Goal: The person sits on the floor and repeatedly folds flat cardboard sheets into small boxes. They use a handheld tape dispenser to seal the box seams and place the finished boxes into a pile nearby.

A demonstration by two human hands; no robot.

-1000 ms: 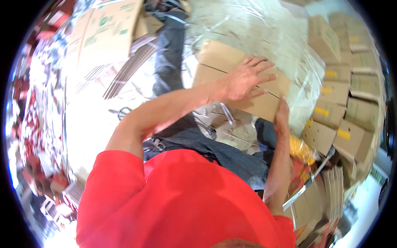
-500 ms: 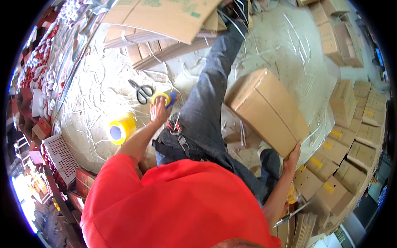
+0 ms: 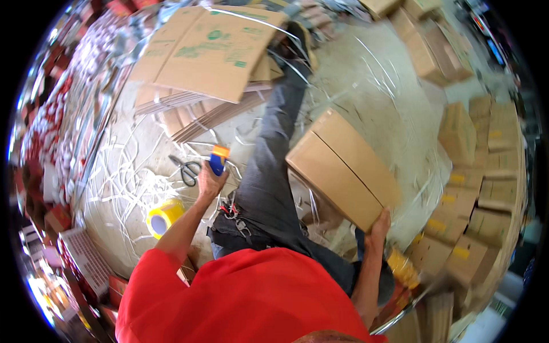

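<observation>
My left hand (image 3: 211, 183) is closed around a blue and orange tape dispenser (image 3: 218, 160), held out beside my left thigh. At the near corner of a closed cardboard box (image 3: 342, 174), my right hand (image 3: 378, 225) grips the edge with its fingers partly hidden. The box is tilted to the right of my outstretched leg, and a dark seam runs along its upper face. Black-handled scissors (image 3: 188, 173) lie on the floor just left of my left hand. Nearer to me rests a thick roll of yellow tape (image 3: 164, 218).
Flattened cardboard sheets (image 3: 209, 54) are stacked ahead on the left. White strapping strips (image 3: 117, 183) litter the floor around the scissors. Closed boxes (image 3: 457, 197) stand in rows on the right, several with yellow tape. A perforated crate (image 3: 88, 257) sits at the left.
My left hand has turned and lifted the dispenser, so its blue and orange end now points up. The box has rolled in my right hand, showing more of its seamed face. The view has shifted.
</observation>
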